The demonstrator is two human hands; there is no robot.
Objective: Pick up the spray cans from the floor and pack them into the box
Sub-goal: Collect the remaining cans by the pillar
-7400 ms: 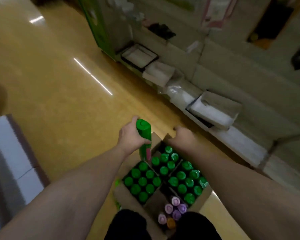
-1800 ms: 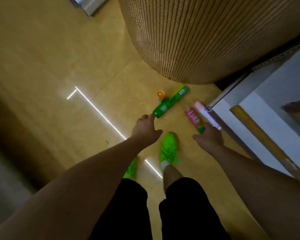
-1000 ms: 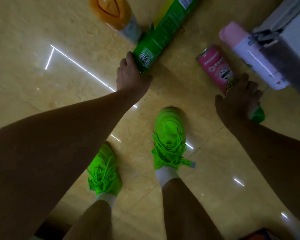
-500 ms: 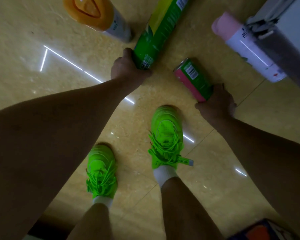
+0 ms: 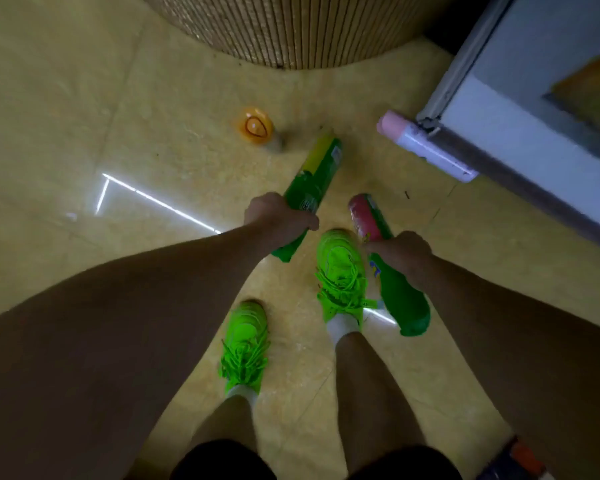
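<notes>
Now a can in each fist.
Left hand wraps the green can; right hand wraps the pink can, arms reaching down.

A glossy yellowish tiled floor reflected bright strip lights. A ribbed, woven rounded column stood ahead. A white cabinet sat right.

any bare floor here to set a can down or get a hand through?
Bare floor spreads left of the orange-capped can, out to the light streaks. A smaller patch lies right of the right hand, below the cabinet. It is crowded in the middle: both held cans, the shoes, and the pink-capped can against the cabinet.
</notes>
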